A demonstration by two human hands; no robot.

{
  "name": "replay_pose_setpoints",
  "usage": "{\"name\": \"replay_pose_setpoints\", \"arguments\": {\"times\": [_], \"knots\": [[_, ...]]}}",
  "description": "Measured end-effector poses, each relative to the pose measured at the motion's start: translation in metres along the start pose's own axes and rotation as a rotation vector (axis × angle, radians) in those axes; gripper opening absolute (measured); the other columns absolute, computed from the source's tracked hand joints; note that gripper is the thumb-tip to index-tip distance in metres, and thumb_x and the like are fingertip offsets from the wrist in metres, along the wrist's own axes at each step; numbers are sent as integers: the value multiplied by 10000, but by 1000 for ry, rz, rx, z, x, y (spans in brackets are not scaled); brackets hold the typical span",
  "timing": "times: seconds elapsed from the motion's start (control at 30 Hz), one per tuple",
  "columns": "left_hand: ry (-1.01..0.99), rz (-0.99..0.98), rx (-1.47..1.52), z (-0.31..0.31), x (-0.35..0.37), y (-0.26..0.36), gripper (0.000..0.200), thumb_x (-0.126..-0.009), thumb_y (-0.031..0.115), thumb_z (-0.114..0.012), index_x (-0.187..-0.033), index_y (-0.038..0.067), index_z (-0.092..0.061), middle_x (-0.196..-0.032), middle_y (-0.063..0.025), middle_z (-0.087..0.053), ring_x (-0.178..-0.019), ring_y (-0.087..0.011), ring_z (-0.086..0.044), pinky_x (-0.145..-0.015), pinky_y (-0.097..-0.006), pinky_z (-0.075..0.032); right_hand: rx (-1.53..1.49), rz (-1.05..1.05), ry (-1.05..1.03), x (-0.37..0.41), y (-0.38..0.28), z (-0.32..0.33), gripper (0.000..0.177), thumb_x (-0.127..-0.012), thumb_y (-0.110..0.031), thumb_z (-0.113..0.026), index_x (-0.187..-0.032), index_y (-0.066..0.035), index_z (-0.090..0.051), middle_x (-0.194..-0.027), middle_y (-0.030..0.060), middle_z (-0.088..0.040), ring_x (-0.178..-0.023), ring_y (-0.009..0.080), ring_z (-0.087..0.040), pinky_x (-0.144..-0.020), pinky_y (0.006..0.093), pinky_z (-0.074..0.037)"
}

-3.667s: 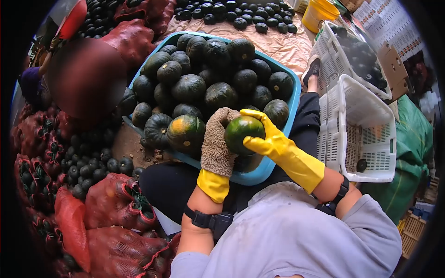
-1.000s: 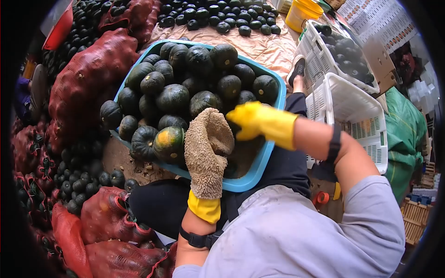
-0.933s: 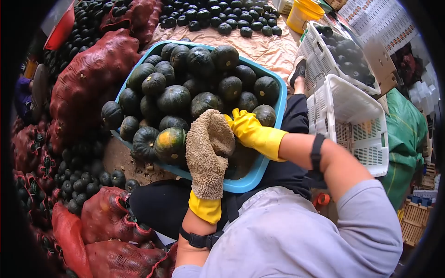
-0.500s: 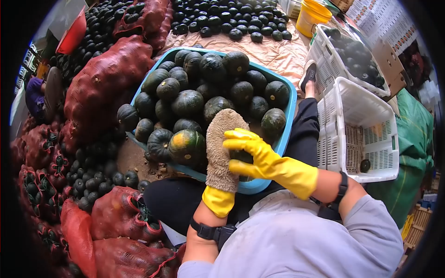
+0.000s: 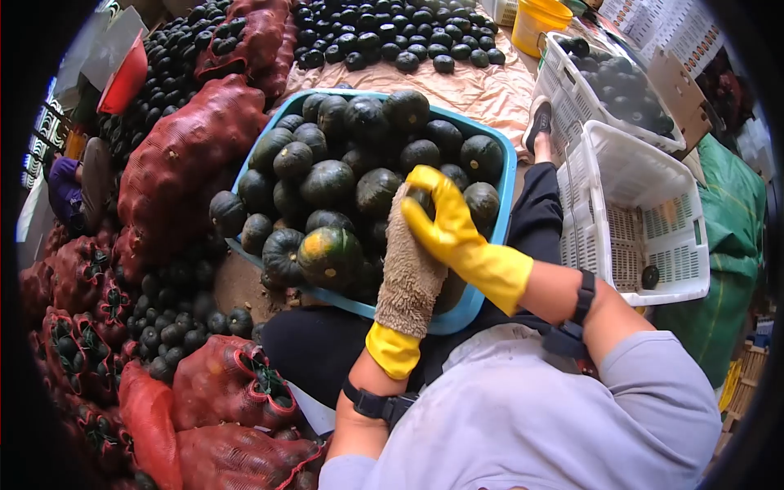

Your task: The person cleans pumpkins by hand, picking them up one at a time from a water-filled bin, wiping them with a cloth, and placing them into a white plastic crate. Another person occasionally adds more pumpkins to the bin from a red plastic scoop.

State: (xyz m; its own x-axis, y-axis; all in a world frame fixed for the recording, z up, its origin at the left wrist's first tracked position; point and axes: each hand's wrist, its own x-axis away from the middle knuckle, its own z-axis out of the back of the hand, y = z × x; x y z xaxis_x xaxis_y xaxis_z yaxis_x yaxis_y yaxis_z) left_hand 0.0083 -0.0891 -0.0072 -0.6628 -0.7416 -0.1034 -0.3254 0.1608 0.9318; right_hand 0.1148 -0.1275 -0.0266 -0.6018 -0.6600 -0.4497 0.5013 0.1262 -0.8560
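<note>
My left hand wears a yellow glove with a fuzzy brown towelling mitt over it, so its fingers are hidden. The mitt is over the near side of a blue tub heaped with dark green pumpkins. My right hand, in a yellow rubber glove, curls its fingers and thumb around a small dark green pumpkin, mostly covered, against the mitt's tip. Left of the mitt sits a pumpkin with an orange patch.
Red mesh sacks of pumpkins crowd the left. A white crate at my right holds one small pumpkin; a fuller crate stands behind it. A yellow bucket is at the back. More pumpkins cover a sheet beyond the tub.
Both hands have moved; the right hand has shifted up toward the mitt's tip, with the small pumpkin now between its fingers and thumb. The mitt has tilted to the right. The view has shifted slightly.
</note>
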Motion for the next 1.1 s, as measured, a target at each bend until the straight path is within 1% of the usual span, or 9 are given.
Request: {"name": "replay_pose_setpoints", "arguments": {"times": [0.13,0.27,0.5,0.53,0.67,0.8,0.9,1.03,1.1], "knots": [[-51,74,126,7,3,12,615,-957,-39,-653,-1540,62,-486,-1468,-132,-582,-1353,-278,-580,-1176,-381,-468,-338,-166,-600,-2,-40,43,377,-1061,-182,-685,-1394,-12,-632,-1388,163,-674,-1354,311,-600,-1198,425,-412],[-32,-338,-924,12,10,7,534,-924,38,-712,-1438,62,-571,-1334,-160,-656,-1253,-310,-645,-1105,-387,-504,277,148,-177,22,-58,21,326,-959,-125,-742,-1279,-65,-719,-1347,211,-684,-1272,405,-639,-1134,459,-480],[-37,-234,-943,18,7,13,502,-816,155,-871,-1224,71,-589,-1256,-124,-690,-1147,-281,-694,-1009,-372,-557,-870,-509,11,31,-34,15,417,-1101,-161,-636,-1492,-37,-560,-1480,116,-627,-1311,159,-600,-1127,312,-478],[42,74,-653,3,9,20,538,-803,139,-872,-1258,82,-593,-1268,-115,-691,-1166,-286,-688,-1033,-380,-547,-669,-382,67,39,-22,9,499,-1082,-177,-672,-1537,-42,-517,-1500,123,-608,-1331,190,-591,-1142,344,-477],[60,-435,-1012,14,19,23,710,-701,48,-850,-1361,70,-589,-1301,-180,-684,-1191,-406,-677,-1044,-437,-542,143,93,-491,17,-24,58,695,-943,-123,-808,-1558,-46,-493,-1484,174,-604,-1393,298,-589,-1182,392,-445],[-103,-326,-848,26,6,18,476,-759,98,-848,-1190,49,-654,-1162,-177,-711,-1095,-387,-700,-951,-441,-559,-5,-483,-666,1,-56,63,653,-900,-284,-850,-1465,-97,-580,-1353,171,-654,-1292,313,-639,-1106,405,-513],[23,-150,-810,16,12,16,569,-761,90,-846,-1283,58,-624,-1172,-171,-714,-1138,-377,-695,-1004,-425,-551,-905,-868,-134,40,-20,28,602,-982,-332,-793,-1463,-62,-551,-1359,84,-631,-1272,214,-622,-1099,364,-509],[157,-408,-1056,17,23,-9,571,-797,52,-790,-1344,52,-625,-1260,-195,-713,-1191,-404,-683,-1040,-435,-543,199,10,-297,37,-16,47,732,-847,-204,-888,-1475,-52,-546,-1380,216,-631,-1286,392,-630,-1135,460,-487],[-124,-391,-887,25,10,29,561,-789,134,-830,-1311,40,-647,-1263,-195,-712,-1189,-416,-678,-1062,-455,-530,193,-121,-489,29,-46,58,716,-835,-230,-897,-1460,-117,-567,-1365,234,-627,-1265,413,-639,-1115,452,-503]]}}
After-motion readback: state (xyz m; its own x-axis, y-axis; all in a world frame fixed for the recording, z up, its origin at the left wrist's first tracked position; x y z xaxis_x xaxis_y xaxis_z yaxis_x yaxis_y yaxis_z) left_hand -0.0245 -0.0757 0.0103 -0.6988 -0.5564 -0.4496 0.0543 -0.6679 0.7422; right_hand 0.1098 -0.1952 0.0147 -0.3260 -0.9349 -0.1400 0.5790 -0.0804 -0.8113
